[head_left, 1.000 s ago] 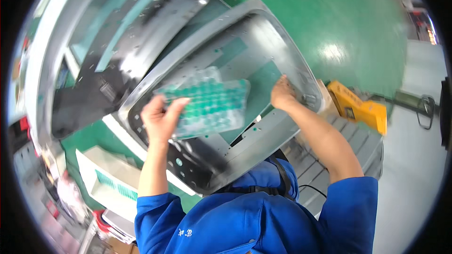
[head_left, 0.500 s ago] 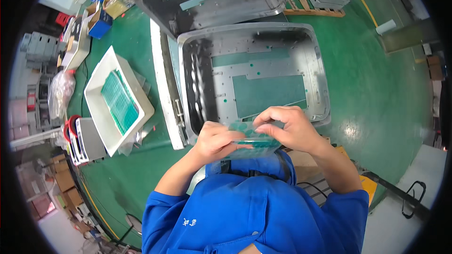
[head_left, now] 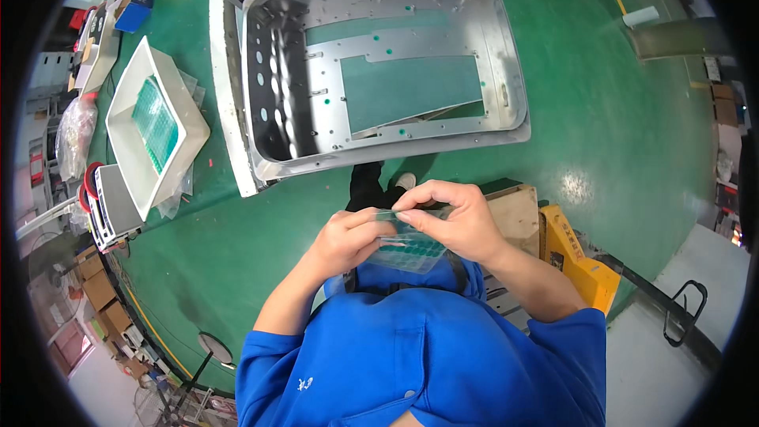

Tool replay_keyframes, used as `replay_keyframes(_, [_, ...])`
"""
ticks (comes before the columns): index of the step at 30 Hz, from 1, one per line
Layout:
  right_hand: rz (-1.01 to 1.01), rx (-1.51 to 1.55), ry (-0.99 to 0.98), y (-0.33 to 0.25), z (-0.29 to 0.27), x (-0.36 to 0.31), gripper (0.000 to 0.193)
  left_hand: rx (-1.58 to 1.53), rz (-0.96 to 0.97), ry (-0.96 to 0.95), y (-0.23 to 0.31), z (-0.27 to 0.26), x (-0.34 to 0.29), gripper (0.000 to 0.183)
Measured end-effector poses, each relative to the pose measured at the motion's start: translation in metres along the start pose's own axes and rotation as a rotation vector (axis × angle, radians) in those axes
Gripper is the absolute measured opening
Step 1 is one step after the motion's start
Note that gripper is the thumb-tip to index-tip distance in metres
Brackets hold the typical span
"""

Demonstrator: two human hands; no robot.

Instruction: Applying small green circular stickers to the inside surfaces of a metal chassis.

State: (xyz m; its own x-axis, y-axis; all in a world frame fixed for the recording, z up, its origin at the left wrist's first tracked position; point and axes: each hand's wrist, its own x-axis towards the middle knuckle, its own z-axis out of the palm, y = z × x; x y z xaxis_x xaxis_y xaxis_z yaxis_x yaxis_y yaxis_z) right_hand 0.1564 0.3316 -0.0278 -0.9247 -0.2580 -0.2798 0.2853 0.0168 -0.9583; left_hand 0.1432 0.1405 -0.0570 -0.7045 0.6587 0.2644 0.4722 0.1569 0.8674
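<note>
A clear sheet with rows of green round stickers (head_left: 411, 247) is held up in front of my body, bent over at its top. My left hand (head_left: 348, 243) is closed on the sheet's left side, its fingers partly behind the film. My right hand (head_left: 455, 220) pinches thumb and forefinger at the sheet's upper edge; whether a loose sticker is between the fingertips cannot be made out. Beyond my hands stands an open metal housing (head_left: 411, 138) with rectangular cutouts and holes, several green dots (head_left: 389, 51) showing on its inner floor.
To the left, a white bin (head_left: 180, 150) holds green sheets (head_left: 156, 122). A white beam (head_left: 229, 103) runs along the housing's left side. A yellow piece of equipment (head_left: 581, 261) and a wooden board (head_left: 514, 221) stand at right. A desk scale (head_left: 118, 202) lies lower left.
The view has shifted, so the housing and bin now sit higher and further left, with a gap of floor before the housing. My right fingertips have moved onto the sheet's upper edge.
</note>
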Motion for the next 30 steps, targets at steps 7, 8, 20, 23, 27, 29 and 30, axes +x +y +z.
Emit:
replay_keyframes(7, [-0.383,-0.454,0.337,0.026,-0.003,-0.013,0.009,-0.044,-0.114,0.016,-0.005,0.026,0.01,0.014])
replay_keyframes(8, [-0.361,-0.414,0.412,0.032,-0.01,-0.01,0.008,-0.049,-0.139,0.01,-0.008,0.028,0.013,0.014])
replay_keyframes(20, [-0.015,-0.424,0.713,0.107,-0.088,0.02,0.005,-0.11,-0.242,0.057,-0.03,0.045,0.006,0.017])
replay_keyframes(23, [0.009,-0.472,0.725,0.106,-0.088,0.021,0.004,-0.123,-0.257,0.056,-0.03,0.045,0.009,0.016])
replay_keyframes(27, [0.023,-0.533,0.735,0.103,-0.087,0.022,0.005,-0.131,-0.273,0.058,-0.032,0.046,0.011,0.015])
replay_keyframes(29, [0.022,-0.545,0.737,0.099,-0.085,0.022,0.005,-0.136,-0.277,0.063,-0.033,0.046,0.012,0.015])
replay_keyframes(30, [0.022,-0.552,0.739,0.099,-0.084,0.022,0.005,-0.138,-0.268,0.072,-0.035,0.047,0.011,0.016])
